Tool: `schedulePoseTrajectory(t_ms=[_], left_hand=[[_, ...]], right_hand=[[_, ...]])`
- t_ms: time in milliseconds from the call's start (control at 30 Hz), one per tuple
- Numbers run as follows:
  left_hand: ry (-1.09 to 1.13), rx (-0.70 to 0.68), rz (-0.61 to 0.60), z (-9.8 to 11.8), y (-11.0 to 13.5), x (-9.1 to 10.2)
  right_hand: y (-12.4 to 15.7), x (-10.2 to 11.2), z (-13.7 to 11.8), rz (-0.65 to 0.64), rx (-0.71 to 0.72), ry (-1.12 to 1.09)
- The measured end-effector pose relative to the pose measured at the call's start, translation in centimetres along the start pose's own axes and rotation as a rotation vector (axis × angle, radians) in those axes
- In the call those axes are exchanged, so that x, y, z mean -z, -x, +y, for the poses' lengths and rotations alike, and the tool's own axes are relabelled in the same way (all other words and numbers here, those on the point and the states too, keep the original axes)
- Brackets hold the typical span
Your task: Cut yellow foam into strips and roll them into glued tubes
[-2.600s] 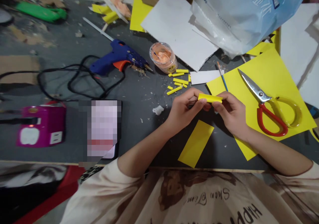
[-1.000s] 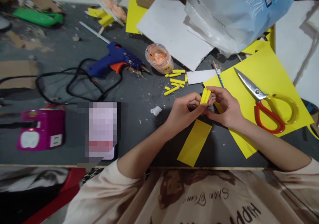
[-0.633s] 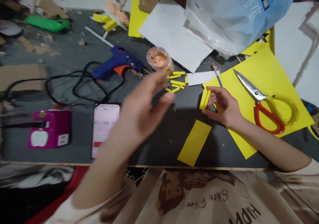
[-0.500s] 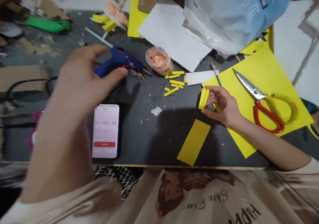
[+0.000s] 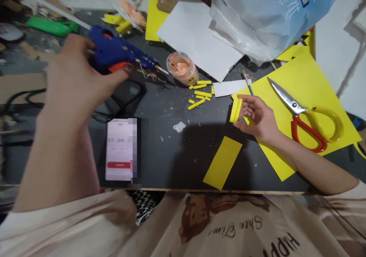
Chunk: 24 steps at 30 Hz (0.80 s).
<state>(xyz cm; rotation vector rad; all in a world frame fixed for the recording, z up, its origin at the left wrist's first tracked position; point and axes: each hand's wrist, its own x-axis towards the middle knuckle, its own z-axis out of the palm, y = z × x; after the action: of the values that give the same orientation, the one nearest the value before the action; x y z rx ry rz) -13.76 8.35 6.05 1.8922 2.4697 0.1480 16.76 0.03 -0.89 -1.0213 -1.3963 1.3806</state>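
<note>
A blue hot glue gun is up off the table in my left hand, its nozzle pointing right and a glue stick sticking out behind. Stringy glue trails hang near its tip. My right hand pinches a folded yellow paper piece between thumb and fingers, just above the tabletop. Below that hand lies a flat yellow paper rectangle. Short yellow rolled paper sticks lie in a small heap between the two hands, beside an open jar of peach-coloured paste.
Red-and-yellow-handled scissors rest on a large yellow sheet at the right. A phone lies near the front edge. A plastic bag and white board are at the back. A green cutter lies among scraps.
My left hand has closed around the glue gun and lifted it, moving up and left. My right hand has shifted slightly right and up with the folded yellow paper.
</note>
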Motion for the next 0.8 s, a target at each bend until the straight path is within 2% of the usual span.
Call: schedulePoseTrajectory(t_ms=[67, 133, 267, 367, 500, 700, 800], left_hand=[[0.072, -0.034, 0.054, 0.4, 1.0, 0.3], [0.114, -0.137, -0.004, 1.1, 2.4, 0.4], [0.143, -0.260, -0.080, 3.0, 5.6, -0.1], [0.192, -0.318, -0.119, 4.4, 7.1, -0.6], [0.213, -0.315, -0.164, 5.3, 7.7, -1.1], [0.196, -0.381, -0.113, 5.3, 8.1, -2.2], [0.192, -0.396, -0.124, 5.2, 8.2, -2.6]], right_hand=[[-0.1, 0.1, -0.1, 0.007, -0.027, -0.010], [-0.2, 0.1, -0.2, 0.016, -0.042, -0.022], [-0.2, 0.1, -0.4, 0.048, -0.045, -0.054], [-0.3, 0.1, -0.4, 0.066, -0.068, -0.070], [-0.3, 0.2, -0.2, 0.076, -0.089, -0.068], [-0.3, 0.2, 0.0, 0.098, -0.101, -0.076], [-0.3, 0.2, 0.0, 0.105, -0.103, -0.075]])
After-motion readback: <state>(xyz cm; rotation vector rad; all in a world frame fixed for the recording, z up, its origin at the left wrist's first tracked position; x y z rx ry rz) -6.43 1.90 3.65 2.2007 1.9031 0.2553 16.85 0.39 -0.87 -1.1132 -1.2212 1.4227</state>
